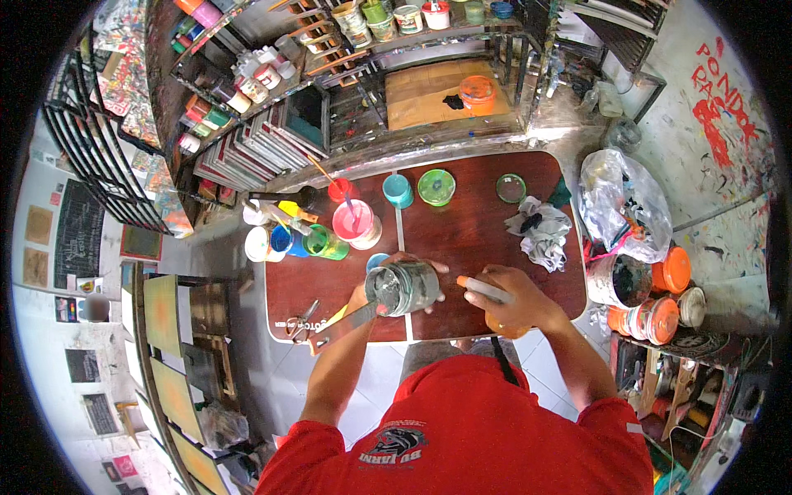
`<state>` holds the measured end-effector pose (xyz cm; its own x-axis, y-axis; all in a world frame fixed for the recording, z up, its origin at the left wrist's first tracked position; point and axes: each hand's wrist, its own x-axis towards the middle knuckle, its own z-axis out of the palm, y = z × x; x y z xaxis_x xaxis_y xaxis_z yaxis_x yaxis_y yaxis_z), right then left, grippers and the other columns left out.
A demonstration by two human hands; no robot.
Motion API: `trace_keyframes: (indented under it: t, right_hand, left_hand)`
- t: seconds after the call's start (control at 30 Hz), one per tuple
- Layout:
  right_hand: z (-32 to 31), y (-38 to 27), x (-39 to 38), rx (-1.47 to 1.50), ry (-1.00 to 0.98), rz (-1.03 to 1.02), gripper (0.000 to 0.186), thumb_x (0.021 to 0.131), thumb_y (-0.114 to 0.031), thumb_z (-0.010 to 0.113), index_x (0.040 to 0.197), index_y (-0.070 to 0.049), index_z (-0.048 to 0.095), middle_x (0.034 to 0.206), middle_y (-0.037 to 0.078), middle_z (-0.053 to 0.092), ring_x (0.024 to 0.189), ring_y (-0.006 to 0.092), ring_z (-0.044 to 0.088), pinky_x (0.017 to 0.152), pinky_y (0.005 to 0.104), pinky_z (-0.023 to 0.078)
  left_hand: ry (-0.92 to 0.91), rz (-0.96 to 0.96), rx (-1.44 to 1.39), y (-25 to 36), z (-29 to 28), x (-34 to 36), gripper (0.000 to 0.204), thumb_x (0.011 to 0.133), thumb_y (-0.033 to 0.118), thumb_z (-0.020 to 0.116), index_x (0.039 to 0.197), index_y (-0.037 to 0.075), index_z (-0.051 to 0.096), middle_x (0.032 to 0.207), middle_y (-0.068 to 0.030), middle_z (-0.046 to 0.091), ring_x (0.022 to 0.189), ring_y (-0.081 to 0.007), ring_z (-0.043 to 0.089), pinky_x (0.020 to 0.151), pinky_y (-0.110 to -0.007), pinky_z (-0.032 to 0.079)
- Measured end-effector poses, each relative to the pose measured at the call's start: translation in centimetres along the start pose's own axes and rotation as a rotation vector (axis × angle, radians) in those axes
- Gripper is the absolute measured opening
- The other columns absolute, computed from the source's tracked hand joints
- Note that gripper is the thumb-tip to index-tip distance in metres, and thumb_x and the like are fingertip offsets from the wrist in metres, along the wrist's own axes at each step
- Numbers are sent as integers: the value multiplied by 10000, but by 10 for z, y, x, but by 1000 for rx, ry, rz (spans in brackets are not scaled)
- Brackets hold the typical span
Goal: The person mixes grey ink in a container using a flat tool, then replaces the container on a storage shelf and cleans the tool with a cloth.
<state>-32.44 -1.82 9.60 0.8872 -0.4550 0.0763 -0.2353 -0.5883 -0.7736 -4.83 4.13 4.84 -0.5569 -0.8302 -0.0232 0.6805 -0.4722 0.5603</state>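
Note:
My left hand is closed round a clear glass jar, tilted above the near middle of the dark red table. A flat strip with a pale end crosses by my left wrist; whether the hand holds it I cannot tell. My right hand grips a whitish, pen-like stick with an orange end, just right of the jar. Below that hand sits an orange-yellow rounded thing, partly hidden. A blue round container shows behind the jar. Scissors lie near the table's left edge.
Paint pots stand at the back left, among them a pink pot, a green cup and a teal cup. A green-rimmed tub is farther back. Crumpled cloth lies right; plastic bag and orange-lidded buckets stand beyond.

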Motion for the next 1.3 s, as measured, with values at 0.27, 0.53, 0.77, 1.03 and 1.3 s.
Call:
trace_keyframes:
  t: [0.27,0.53,0.77,1.03,1.3]
  right_hand:
    - [51,-8,8,52,494,172,240,844,-258,635,945,-41,658,756,149,595,697,356,573,650,465,460]
    - [43,-22,38,-133,537,31,271,853,-267,622,1031,-66,649,841,163,635,767,359,602,690,452,484]
    - [40,-41,50,-158,507,121,275,869,-266,594,1052,-66,636,867,186,635,793,377,612,686,464,488]
    - [43,-8,27,-250,560,195,259,873,-291,603,996,-70,656,806,174,620,746,386,602,636,481,488]
    - [58,6,13,-210,494,21,263,837,-235,642,1022,-48,638,814,134,612,760,346,587,692,437,486]
  left_hand:
    - [316,415,-550,-53,-20,41,521,851,514,564,1180,110,562,1141,-103,621,1032,-359,596,680,-394,574]
    - [525,667,-437,-32,3,81,508,889,464,504,1224,82,521,1219,-151,572,1069,-355,580,856,-492,532]
    - [497,757,-348,-32,-17,97,613,917,577,422,1247,65,496,1181,-166,585,1040,-310,601,903,-431,521]
    - [373,562,-542,-21,15,82,509,906,489,427,1249,126,527,1222,-118,577,1147,-323,536,983,-570,384]
    - [220,290,-498,-38,-25,65,592,879,549,435,1250,99,535,1196,-168,596,1093,-369,572,926,-561,455]
